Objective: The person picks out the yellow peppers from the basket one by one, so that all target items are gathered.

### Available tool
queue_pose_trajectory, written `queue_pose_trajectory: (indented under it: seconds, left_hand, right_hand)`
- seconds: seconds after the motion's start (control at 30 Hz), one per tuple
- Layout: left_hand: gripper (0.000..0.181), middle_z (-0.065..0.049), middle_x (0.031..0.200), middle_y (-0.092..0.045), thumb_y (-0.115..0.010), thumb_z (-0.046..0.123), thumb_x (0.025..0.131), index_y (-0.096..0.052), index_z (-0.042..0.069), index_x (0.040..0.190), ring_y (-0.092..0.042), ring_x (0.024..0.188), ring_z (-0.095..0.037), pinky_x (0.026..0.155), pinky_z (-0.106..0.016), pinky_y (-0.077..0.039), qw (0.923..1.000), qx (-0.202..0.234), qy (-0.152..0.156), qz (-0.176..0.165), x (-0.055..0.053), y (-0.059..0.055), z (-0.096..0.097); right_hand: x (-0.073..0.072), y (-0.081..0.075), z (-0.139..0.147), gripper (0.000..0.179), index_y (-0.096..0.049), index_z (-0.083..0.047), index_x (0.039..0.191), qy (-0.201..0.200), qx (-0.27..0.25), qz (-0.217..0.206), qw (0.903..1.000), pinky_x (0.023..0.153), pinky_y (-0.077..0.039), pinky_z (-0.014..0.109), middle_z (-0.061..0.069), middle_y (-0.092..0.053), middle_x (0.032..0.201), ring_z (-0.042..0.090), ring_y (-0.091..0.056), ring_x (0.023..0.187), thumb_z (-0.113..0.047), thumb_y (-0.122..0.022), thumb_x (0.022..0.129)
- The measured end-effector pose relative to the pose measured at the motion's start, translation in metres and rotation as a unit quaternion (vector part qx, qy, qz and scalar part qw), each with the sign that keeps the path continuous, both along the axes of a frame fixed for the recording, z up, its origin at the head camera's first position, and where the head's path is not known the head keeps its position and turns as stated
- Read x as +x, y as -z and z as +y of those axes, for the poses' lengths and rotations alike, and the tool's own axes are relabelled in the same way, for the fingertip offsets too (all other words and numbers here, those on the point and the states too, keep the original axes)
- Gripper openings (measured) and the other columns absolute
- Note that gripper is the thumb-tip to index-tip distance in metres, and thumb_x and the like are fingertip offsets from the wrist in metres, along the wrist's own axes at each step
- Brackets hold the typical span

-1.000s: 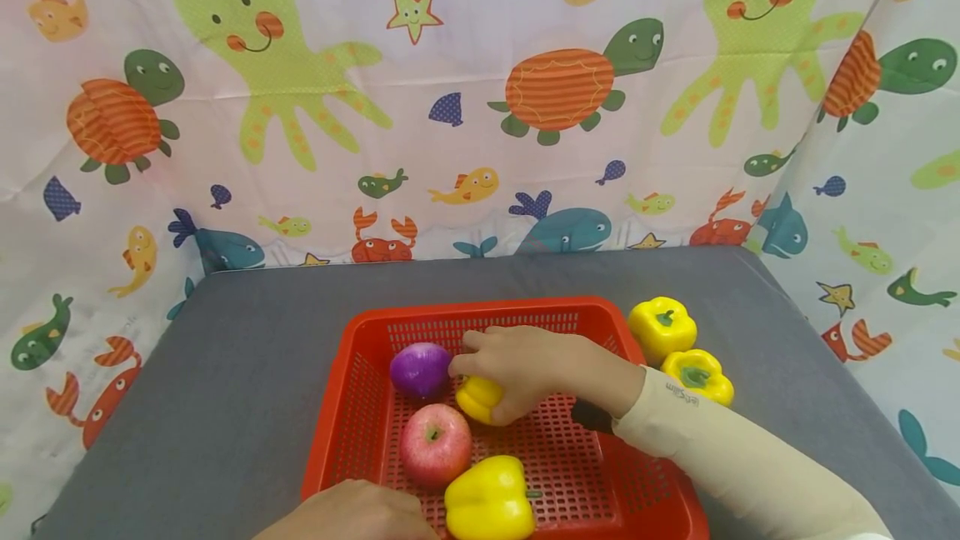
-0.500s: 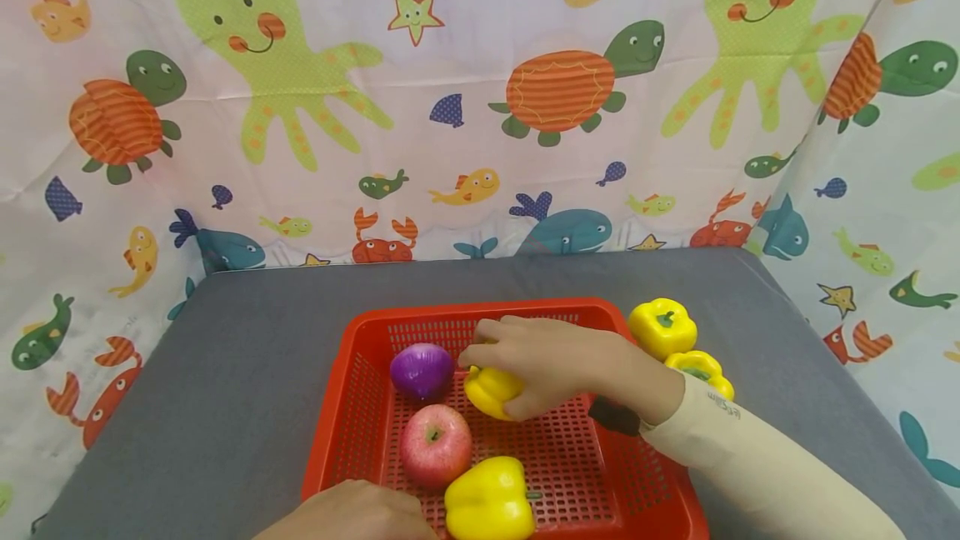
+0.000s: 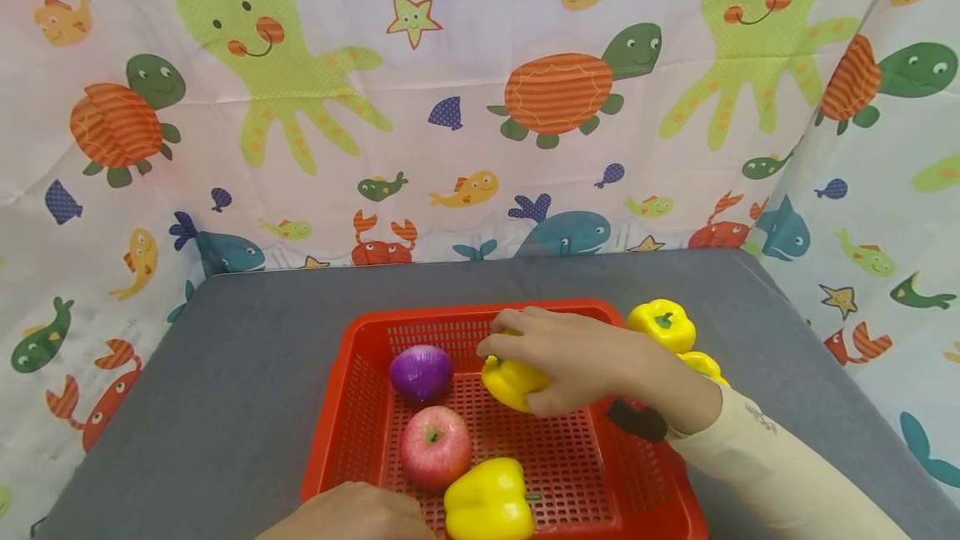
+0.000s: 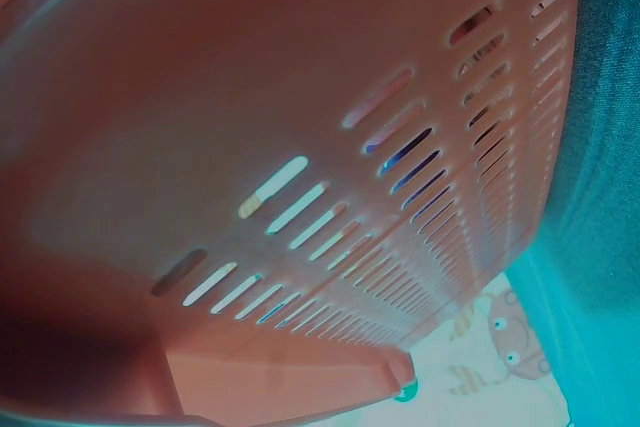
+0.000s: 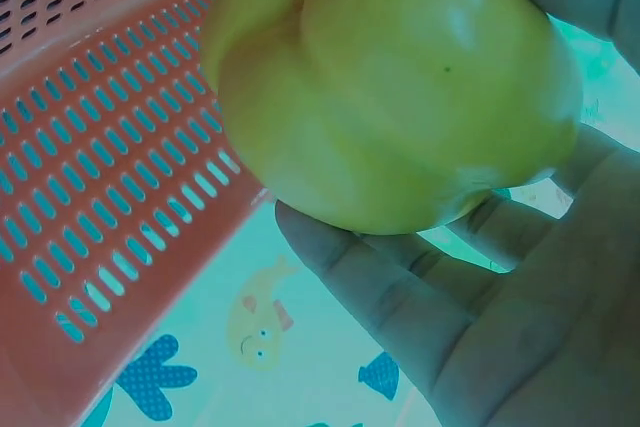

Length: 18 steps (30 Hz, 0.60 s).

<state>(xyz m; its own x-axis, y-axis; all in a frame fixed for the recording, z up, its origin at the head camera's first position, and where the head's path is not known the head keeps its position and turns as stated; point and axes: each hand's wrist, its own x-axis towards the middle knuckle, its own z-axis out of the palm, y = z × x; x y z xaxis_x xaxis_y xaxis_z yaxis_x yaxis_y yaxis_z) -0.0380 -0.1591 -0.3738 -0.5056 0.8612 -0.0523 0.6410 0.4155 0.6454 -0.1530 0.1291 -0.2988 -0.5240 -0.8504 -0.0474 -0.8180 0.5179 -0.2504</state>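
My right hand point(image 3: 570, 359) holds a yellow bell pepper point(image 3: 513, 382) over the red perforated basket point(image 3: 322, 440). In the right wrist view the pepper point(image 5: 400, 97) fills the upper middle, with fingers point(image 5: 380, 297) curled under and beside it. At the bottom of the head view my left hand point(image 3: 356, 513) grips the basket's front left rim, its fingertips partly out of frame. The left wrist view shows the slotted wall of the basket point(image 4: 250, 77). Inside the basket lie a purple onion point(image 3: 422, 373), a red apple point(image 3: 436, 448) and another yellow bell pepper point(image 3: 489, 502).
Two more yellow bell peppers stand on the grey table point(image 3: 247, 373), right of the basket: one farther back point(image 3: 662, 325), the other point(image 3: 705, 365) partly behind the right forearm. A curtain point(image 3: 450, 140) printed with sea animals hangs around the back and sides.
My right hand has moved right and slightly away from me with the yellow bell pepper, away from the onion. The left hand has stayed at the rim.
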Motion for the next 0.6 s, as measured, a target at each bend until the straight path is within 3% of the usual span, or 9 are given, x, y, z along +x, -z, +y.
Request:
queue_pose_trajectory:
  seconds: [0.23, 0.6]
  left_hand:
    - [0.016, 0.034, 0.076, -0.049, -0.055, 0.058, 0.096, -0.065, 0.046, 0.094, -0.046, 0.067, 0.015, 0.057, -0.008, -0.041, 0.9999, 0.004, 0.004, 0.014, -0.001, 0.001, 0.0]
    - [0.015, 0.035, 0.076, -0.049, -0.056, 0.059, 0.095, -0.065, 0.047, 0.092, -0.047, 0.065, 0.014, 0.055, -0.009, -0.043, 0.9999, 0.005, -0.011, -0.004, 0.002, 0.001, 0.003]
  right_hand:
    - [0.004, -0.003, 0.013, 0.053, -0.057, -0.024, 0.13, 0.016, -0.019, -0.003, 0.9997, 0.076, -0.047, 0.028, -0.008, -0.048, 0.122, 0.012, -0.045, 0.102, -0.017, -0.072, 0.08]
    - [0.008, -0.006, 0.032, 0.05, -0.058, -0.022, 0.129, 0.037, -0.054, 0.018, 0.9977, 0.076, -0.047, 0.029, -0.006, -0.052, 0.123, 0.012, -0.048, 0.099, -0.02, -0.075, 0.081]
